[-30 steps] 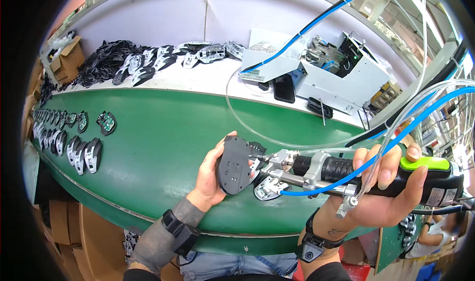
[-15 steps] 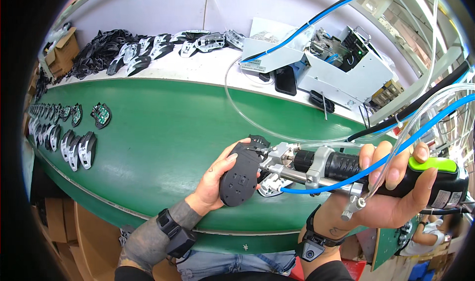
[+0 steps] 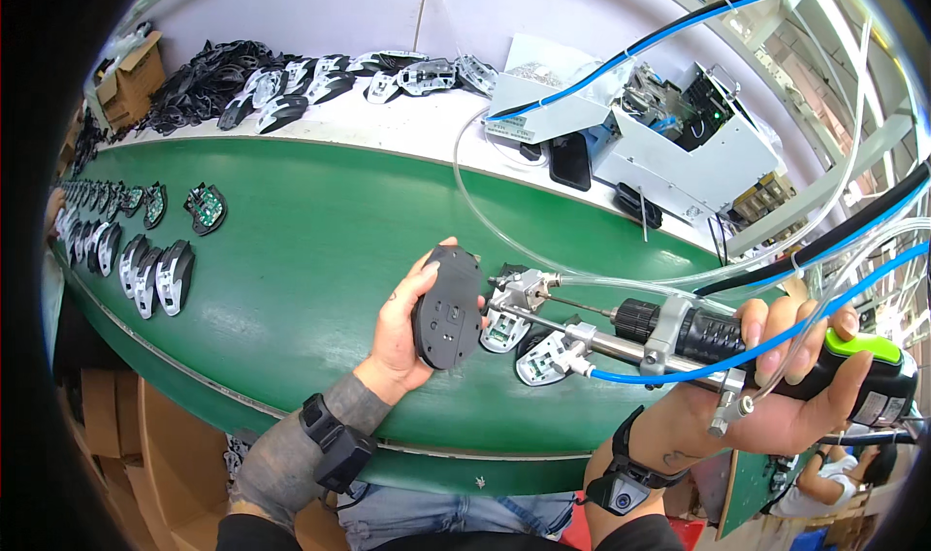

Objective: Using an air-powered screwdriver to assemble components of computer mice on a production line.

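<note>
Black mouse shell held underside up above the green conveyor belt, gripped in the left hand, fingers curled round its edge. Right hand wrapped tight on a pneumatic screwdriver, nozzle touching the shell's right side. Two open mouse bases lie on the belt just beneath. More shells lined up far left.

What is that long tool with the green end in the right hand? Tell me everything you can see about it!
It is a powered screwdriver, lying nearly level across the picture and pointing left. It has a black grip with a bright green end, a silvery metal front, and a thin bit aimed at the dark computer mouse in the left hand. The right hand wraps its grip. A blue hose and clear tubes join it.
</note>
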Demonstrator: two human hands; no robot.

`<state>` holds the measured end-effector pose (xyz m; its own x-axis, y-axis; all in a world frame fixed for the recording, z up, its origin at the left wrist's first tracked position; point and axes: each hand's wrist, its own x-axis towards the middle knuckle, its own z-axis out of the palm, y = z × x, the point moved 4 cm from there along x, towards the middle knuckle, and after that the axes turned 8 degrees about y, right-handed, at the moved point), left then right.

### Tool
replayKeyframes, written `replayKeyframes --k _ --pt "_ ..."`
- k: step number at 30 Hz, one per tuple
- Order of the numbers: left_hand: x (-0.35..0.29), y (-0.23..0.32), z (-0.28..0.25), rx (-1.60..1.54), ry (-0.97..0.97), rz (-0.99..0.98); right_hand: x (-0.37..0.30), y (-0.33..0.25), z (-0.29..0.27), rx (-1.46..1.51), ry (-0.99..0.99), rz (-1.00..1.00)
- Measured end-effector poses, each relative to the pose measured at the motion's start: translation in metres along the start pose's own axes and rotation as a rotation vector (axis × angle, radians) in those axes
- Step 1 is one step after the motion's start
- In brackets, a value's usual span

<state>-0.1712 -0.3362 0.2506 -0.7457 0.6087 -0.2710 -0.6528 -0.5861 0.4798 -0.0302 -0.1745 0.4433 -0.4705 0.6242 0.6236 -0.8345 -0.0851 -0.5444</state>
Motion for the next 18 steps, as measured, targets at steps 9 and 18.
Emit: replayKeyframes --k 9,18 --pt "-0.011 -0.009 0.009 0.05 -0.148 -0.024 -0.004 0.018 0.011 -0.047 0.043 -0.015" --pt "-0.014 -0.005 0.01 0.077 -0.16 -0.027 -0.004 0.02 0.011 -0.059 0.056 -0.011"
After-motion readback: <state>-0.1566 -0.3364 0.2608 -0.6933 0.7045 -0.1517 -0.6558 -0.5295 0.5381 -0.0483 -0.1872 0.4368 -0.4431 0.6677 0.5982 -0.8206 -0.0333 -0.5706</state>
